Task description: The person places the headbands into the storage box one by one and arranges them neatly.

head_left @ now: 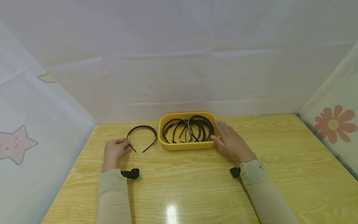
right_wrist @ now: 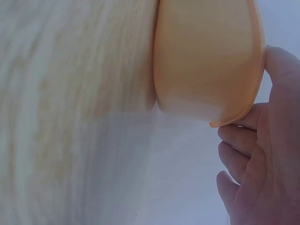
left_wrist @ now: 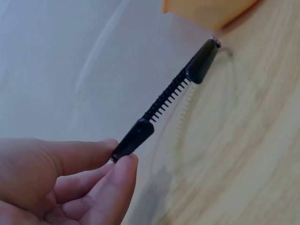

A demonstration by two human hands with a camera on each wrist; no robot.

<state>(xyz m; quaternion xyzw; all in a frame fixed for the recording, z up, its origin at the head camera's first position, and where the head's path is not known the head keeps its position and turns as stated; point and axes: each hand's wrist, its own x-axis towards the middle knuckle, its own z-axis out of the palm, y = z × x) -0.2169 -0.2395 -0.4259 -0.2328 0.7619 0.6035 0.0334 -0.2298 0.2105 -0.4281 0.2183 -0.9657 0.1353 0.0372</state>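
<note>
My left hand (head_left: 115, 151) pinches one side of a black toothed headband (head_left: 142, 127) between thumb and fingers. In the left wrist view the headband (left_wrist: 165, 98) is seen edge-on, held above the wooden table, its comb teeth facing down and right. A yellow plastic basket (head_left: 188, 146) sits at the back middle, just right of that headband. Several black headbands (head_left: 199, 117) lie heaped inside it, one with a glittery part. My right hand (head_left: 231, 142) rests at the basket's right end, fingers extended, touching the rim in the right wrist view, where the basket's outer wall (right_wrist: 206, 61) shows.
The wooden table (head_left: 179, 186) meets a pale cloth backdrop (head_left: 179, 77) just behind the basket. Cloth walls stand at left and right, printed with a star (head_left: 16, 144) and a flower (head_left: 332, 124). Black wrist mounts (head_left: 131, 173) stick out inward from the sleeves.
</note>
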